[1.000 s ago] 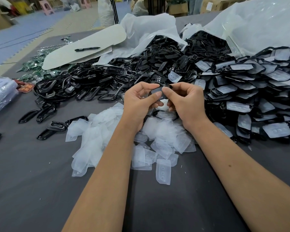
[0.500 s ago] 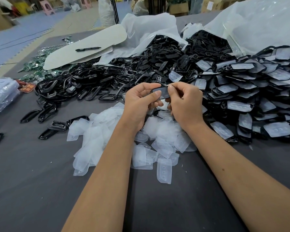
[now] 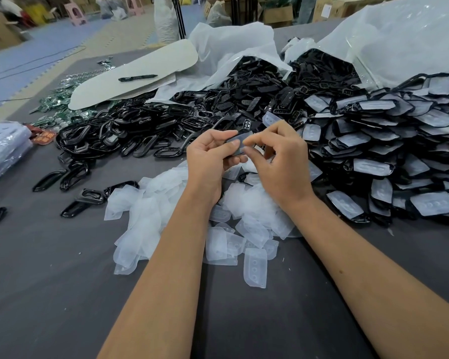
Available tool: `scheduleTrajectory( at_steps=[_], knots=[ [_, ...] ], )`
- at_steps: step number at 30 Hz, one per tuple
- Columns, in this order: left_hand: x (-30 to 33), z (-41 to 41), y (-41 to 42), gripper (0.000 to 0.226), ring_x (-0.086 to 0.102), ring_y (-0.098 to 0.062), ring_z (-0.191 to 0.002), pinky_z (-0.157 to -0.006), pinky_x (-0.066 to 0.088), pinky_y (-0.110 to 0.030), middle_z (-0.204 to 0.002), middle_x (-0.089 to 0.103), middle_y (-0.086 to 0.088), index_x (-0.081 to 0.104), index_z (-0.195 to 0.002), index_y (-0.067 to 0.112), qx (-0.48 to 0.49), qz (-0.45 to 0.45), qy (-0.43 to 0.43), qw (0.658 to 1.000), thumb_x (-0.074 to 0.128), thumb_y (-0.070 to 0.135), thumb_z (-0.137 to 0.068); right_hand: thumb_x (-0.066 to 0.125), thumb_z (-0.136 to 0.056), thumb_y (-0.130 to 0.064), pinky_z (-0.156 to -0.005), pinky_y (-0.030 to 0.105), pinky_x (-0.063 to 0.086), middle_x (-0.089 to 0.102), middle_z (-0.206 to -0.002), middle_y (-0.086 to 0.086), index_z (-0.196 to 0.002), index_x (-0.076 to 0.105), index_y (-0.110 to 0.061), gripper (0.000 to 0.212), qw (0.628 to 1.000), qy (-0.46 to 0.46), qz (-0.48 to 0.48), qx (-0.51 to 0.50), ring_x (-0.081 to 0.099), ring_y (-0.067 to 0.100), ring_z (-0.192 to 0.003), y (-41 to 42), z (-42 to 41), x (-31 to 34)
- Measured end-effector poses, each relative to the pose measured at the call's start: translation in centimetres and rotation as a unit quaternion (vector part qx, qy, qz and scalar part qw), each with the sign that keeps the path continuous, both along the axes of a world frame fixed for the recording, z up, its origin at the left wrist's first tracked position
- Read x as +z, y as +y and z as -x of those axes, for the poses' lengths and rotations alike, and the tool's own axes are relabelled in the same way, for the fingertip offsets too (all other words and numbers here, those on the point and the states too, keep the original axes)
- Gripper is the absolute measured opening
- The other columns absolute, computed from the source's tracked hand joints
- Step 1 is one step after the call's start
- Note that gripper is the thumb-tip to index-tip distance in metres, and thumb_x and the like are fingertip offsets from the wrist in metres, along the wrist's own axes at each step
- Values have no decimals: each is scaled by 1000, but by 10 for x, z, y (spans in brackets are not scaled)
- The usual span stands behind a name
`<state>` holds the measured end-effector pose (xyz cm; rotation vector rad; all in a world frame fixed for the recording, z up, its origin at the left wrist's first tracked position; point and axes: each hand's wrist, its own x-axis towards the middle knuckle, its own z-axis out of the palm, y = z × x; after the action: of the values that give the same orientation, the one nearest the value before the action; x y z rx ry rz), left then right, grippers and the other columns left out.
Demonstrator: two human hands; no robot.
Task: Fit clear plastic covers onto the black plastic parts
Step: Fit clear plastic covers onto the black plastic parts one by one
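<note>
A black plastic part with a clear cover on it (image 3: pixel 237 141) is held up between both hands above the table. My left hand (image 3: pixel 210 158) grips its left end, thumb on top. My right hand (image 3: pixel 283 158) pinches its right end with thumb and forefinger. Below the hands lies a heap of loose clear covers (image 3: pixel 182 216). A pile of bare black parts (image 3: pixel 166 120) spreads out at the back left. To the right is a big pile of black parts with covers fitted (image 3: pixel 389 156).
The work surface is a dark grey table (image 3: pixel 49 294). White plastic bags (image 3: pixel 399 40) spill black parts at the back. A pale board with a black marker (image 3: pixel 137 78) lies at the back left, green circuit boards (image 3: pixel 55 99) beside it, and stacked clear trays (image 3: pixel 3 149) at the far left.
The hands stay in place over the clear covers. My right fingers have shifted along the right end of the part, and the part now lies a little flatter.
</note>
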<state>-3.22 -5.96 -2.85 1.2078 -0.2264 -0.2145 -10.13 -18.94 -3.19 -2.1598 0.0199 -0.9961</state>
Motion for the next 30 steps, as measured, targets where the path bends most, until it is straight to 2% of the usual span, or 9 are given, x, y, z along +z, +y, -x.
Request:
scheduleTrajectory(
  at_steps=[2,4,9,15,21,23,27,30],
  knots=[
    [0,1,0,16,66,-22,-57,-56,54,-22,-73,71,-9,71,-92,2,-2,-2,-1,1000,66,-13,-88,82,-89,-14,-70,20,45,62,-90,4,-94,80,-11,6,1000,7,2,2,51,1,-75,0,0,-1],
    [-1,0,0,17,66,-22,-56,-55,54,-22,-73,71,-10,71,-89,3,0,-6,0,1000,67,-14,-87,83,-88,-15,-71,20,45,63,-88,4,-92,80,-11,6,1000,9,5,4,49,-2,-74,0,-1,-1],
    [-1,0,-1,20,66,-20,-55,-54,53,-21,-69,69,-8,71,-86,4,-2,-18,-5,1000,67,-15,-86,82,-88,-11,-69,32,52,65,-85,4,-89,79,-9,4,1000,17,9,25,60,15,-74,0,-2,-1],
    [-2,1,-2,23,65,-19,-54,-53,52,-20,-73,72,-14,73,-83,7,-3,-40,-18,999,67,-14,-87,78,-90,-7,-68,26,47,60,-84,-2,-85,72,-8,7,998,45,38,27,52,8,-72,0,-3,-2],
    [-2,1,-2,22,67,-19,-57,-53,53,-20,-76,73,-15,74,-83,7,-5,-34,-14,999,68,-14,-86,67,-97,-8,-68,40,51,54,-94,-3,-91,65,-11,7,995,60,81,17,54,16,-76,4,-2,-3],
    [-2,0,-2,20,67,-19,-57,-53,53,-21,-75,73,-14,74,-85,6,-4,-35,-16,999,68,-13,-87,64,-99,-7,-69,38,50,54,-95,-2,-92,64,-10,7,995,59,74,23,54,15,-76,4,-2,-2],
    [-2,1,-2,17,66,-23,-56,-55,55,-23,-74,71,-13,73,-87,3,-3,-26,-5,1000,69,-13,-87,62,-100,-2,-75,27,46,58,-95,4,-93,64,-3,7,998,49,31,36,52,13,-81,4,-1,1],
    [-2,0,-2,19,66,-22,-53,-54,55,-22,-73,71,-11,74,-85,6,2,-27,-1,1000,69,-12,-87,60,-100,1,-79,28,46,61,-94,7,-95,63,0,5,998,46,-2,33,55,19,-85,3,-1,3]
  ],
)
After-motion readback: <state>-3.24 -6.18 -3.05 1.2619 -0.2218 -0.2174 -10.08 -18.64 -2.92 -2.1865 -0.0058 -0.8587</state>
